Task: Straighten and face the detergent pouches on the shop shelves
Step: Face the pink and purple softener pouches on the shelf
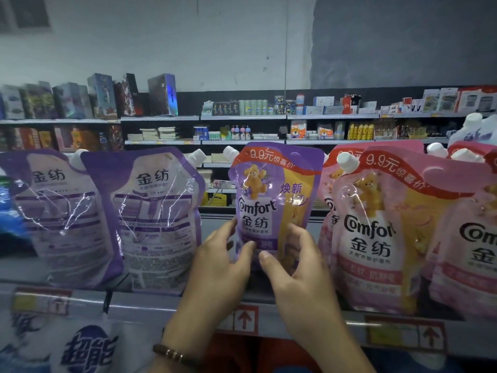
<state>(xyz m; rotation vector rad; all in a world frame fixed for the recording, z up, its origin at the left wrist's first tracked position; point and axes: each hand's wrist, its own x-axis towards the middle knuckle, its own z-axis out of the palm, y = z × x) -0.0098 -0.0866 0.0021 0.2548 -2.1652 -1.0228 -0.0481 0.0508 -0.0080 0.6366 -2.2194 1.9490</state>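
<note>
Head view: left hand and right hand are both gripping the base of the front-facing purple pouch, fingers curling round its sides and thumbs lying on the front. They are probably steadying it upright, label out, mid-shelf by the shelf front edge. Counting: one purple facing front, two back-facing purple pouches sitting toward the left end, at least three pink pouches toward the right end.

"Comfort 金纺" and "9.9元" on the purple pouch and pink pouch, "超能" on a lower pack
</note>
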